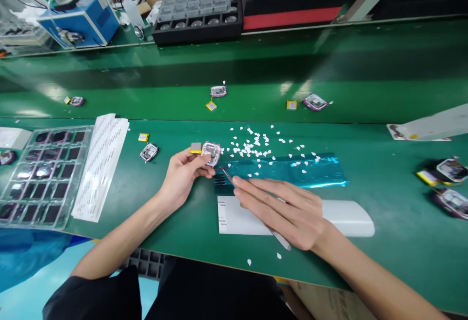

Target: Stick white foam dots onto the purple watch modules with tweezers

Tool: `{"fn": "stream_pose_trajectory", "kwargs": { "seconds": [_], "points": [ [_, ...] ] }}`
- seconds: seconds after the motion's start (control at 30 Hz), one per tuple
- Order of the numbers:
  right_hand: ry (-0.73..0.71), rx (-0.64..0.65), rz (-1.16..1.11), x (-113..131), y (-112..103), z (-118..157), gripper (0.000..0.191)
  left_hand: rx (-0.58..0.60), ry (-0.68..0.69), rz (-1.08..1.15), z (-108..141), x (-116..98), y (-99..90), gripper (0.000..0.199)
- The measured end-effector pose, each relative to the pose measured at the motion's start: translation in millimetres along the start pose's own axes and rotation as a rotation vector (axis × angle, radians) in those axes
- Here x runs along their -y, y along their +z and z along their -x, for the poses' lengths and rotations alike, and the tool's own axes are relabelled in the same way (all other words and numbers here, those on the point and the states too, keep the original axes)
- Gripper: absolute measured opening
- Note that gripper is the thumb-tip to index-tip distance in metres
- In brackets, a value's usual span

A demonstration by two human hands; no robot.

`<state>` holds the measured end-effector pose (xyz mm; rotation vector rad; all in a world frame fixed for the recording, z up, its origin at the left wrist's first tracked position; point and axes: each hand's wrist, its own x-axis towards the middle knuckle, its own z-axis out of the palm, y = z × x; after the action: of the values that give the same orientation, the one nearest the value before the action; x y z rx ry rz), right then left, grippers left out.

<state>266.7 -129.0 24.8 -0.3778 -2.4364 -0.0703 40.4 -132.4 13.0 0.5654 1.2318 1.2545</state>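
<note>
1. Two bare hands are working near the middle of the head view, the left hand [179, 176] pinching a rounded pale-and-pink open device [211, 153] in its grip.
2. The device's exposed inner side is facing up, presumably so its parts are showing clearly; a small grey-and-yellow rectangular cell [196, 147] is resting by the fingers, just left of it.
3. The right hand [288, 208] is grasping slim silver metal tweezers [281, 240], their tips pointing toward the device, apart from it; whether they are nipping anything is too small to tell.
4. Tiny white teardrop-shaped pieces [252, 147] are lying scattered on and behind a shiny blue film strip [321, 174], probably for easy reach.
5. The smooth green surface [395, 261] is also carrying a clear plastic compartment tray [63, 215] and printed white paper strips [104, 164] at left.
6. Beyond, a blue boxy machine [82, 20] and a black compartment tray [197, 37] are standing on a raised shelf.
</note>
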Motion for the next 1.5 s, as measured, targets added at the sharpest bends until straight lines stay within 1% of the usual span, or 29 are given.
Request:
{"fn": "stream_pose_trajectory", "kwargs": {
  "seconds": [0.1, 0.2, 0.3, 0.4, 0.5, 0.63, 0.8, 1.03, 1.13, 1.23, 1.27, 1.33, 1.43, 1.5],
  "points": [
    [-0.001, -0.037, 0.015, -2, 5, 2, 0.021, -0.062, -0.014, 0.031, 2, -6, 0.8, 0.022],
    [0.003, -0.097, 0.040, -3, 8, 4, 0.020, -0.065, 0.000, 0.024, 5, -10, 1.2, 0.027],
    [0.013, -0.047, 0.017, -2, 6, 3, 0.022, -0.042, 0.006, 0.001, 9, -10, 2.9, 0.027],
    [0.023, 0.000, -0.015, 0, 4, 1, 0.022, -0.036, 0.065, -0.050, 13, -6, 5.7, 0.026],
    [0.027, -0.002, -0.011, 0, 4, -1, 0.020, -0.023, 0.118, -0.105, 17, -4, 7.9, 0.026],
    [-0.001, -0.014, 0.014, -1, 8, -2, 0.020, -0.013, 0.103, -0.127, 20, -5, 8.2, 0.026],
    [-0.030, -0.008, 0.020, 0, 9, -3, 0.019, -0.034, 0.069, -0.125, 20, -6, 8.9, 0.028],
    [-0.067, 0.044, 0.041, 3, 7, -2, 0.021, -0.039, 0.053, -0.156, 20, -5, 11.8, 0.029],
    [-0.066, 0.039, 0.050, 2, 6, -4, 0.022, -0.033, 0.070, -0.173, 21, -3, 10.9, 0.026],
    [-0.055, 0.035, 0.041, 3, 6, -3, 0.022, -0.037, 0.124, -0.217, 22, 1, 9.9, 0.017],
    [-0.052, 0.038, 0.035, 3, 6, -3, 0.023, -0.040, 0.143, -0.232, 22, 2, 9.9, 0.017],
    [-0.038, 0.012, 0.008, 5, 8, 0, 0.025, -0.041, 0.168, -0.243, 22, 4, 10.6, 0.023],
    [0.006, -0.085, -0.033, 6, 10, 3, 0.026, -0.040, 0.177, -0.232, 23, 3, 12.2, 0.027],
    [0.032, -0.077, -0.027, 6, 9, 4, 0.024, -0.034, 0.183, -0.221, 23, 2, 12.7, 0.026]
  ]
}}
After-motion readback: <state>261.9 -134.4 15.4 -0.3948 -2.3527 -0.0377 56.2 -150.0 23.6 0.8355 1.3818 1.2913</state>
